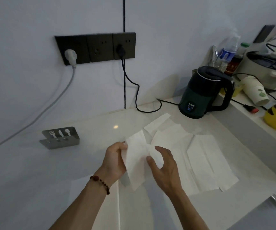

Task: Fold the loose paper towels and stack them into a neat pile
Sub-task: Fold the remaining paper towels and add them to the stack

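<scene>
Paper towel (136,161) pinched between left hand (115,161), right hand (163,166)

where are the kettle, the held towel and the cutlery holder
kettle (200,95), head view, on its dark body
held towel (136,161), head view, on its middle
cutlery holder (60,137), head view, on its front plate

You're facing a pale wall (34,22) in dim light, dark socket panel (95,48) on it, glossy white counter (26,171) below.

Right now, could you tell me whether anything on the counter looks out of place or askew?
Yes: a paper cup lies tipped on its side behind the kettle, and the loose paper towels lie scattered at odd angles.
</scene>
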Available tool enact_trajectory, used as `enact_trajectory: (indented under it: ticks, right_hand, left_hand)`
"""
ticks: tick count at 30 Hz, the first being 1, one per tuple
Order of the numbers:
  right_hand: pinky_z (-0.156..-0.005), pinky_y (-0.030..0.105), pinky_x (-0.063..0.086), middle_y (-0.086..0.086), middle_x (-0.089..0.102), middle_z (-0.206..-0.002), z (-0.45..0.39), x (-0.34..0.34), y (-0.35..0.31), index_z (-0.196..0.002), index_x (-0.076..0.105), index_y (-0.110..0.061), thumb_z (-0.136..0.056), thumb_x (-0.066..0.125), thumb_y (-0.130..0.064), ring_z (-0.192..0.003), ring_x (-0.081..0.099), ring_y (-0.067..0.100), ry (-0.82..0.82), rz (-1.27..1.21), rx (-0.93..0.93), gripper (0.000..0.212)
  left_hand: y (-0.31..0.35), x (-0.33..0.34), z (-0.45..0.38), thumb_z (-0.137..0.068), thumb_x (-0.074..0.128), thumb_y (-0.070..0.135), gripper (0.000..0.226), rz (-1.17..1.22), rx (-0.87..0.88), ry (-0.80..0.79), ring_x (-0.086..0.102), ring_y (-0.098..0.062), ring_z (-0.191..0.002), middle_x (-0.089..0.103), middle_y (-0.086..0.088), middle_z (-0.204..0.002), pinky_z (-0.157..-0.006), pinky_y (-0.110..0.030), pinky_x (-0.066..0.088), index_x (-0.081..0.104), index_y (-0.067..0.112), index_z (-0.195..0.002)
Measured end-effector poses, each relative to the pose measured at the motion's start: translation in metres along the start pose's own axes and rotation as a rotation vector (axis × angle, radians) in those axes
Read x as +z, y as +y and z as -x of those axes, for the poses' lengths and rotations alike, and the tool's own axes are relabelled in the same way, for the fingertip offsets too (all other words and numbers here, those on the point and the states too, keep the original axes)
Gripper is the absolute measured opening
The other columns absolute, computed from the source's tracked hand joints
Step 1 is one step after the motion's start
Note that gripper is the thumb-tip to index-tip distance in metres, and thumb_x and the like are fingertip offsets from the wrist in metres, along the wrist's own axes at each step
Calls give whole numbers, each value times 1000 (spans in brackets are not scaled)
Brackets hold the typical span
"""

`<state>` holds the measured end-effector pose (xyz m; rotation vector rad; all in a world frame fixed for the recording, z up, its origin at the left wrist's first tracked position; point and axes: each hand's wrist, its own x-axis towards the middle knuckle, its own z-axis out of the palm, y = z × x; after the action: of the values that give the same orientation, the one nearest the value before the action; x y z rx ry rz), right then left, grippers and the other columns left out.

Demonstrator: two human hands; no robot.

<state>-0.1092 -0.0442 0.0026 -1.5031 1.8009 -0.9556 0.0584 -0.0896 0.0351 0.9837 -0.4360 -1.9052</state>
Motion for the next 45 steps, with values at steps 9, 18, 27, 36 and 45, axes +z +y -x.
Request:
enact_trajectory:
  ticks: [9, 18, 27, 36, 45]
  right_hand:
    - [-104, 52, 42, 17, 61, -130, 18, 3, -14, -133, 53, -7, -84, 69, -28, -121, 57, 36, -543, -910, 336, 56]
    - [-74, 38, 58, 8, 75, -93, 39, 25, -21, -97, 71, -5, -90, 63, -10, -88, 71, 27, -277, -513, 370, 13]
    - [-64, 36, 50, 19, 69, -87, 61, 50, -2, -84, 66, 0, -86, 64, -23, -70, 61, 19, -243, -197, 332, 23]
    - [-63, 38, 49, 21, 66, -86, 77, 62, 13, -86, 64, 3, -82, 66, -26, -69, 59, 22, -225, -179, 370, 29]
    - [-55, 28, 37, 5, 52, -62, 76, 69, 7, -67, 53, -4, -85, 65, -22, -57, 45, 14, -199, -44, 330, 28]
  left_hand:
    - [14, -31, 36, -81, 41, 15, 35, -11, -94, -28, 65, -29, -67, 67, -14, -77, -69, -36, 51, 74, 3, -77]
    - [5, -78, 61, -92, 57, 7, 19, -659, -20, 173, 71, -26, -93, 75, -8, -101, -82, -41, 58, 71, 11, -104]
    - [-9, -109, 85, -82, 62, 1, 33, -961, -56, 100, 70, -15, -93, 74, 4, -101, -81, -36, 59, 67, 24, -104]
    - [-26, -138, 86, -80, 76, 24, 30, -1211, 80, 347, 70, -29, -72, 72, -14, -76, -70, -44, 58, 63, -2, -74]
    - [-32, -149, 81, -76, 78, 36, 34, -1300, 66, 431, 56, -12, -57, 59, 5, -59, -58, -26, 45, 58, 15, -60]
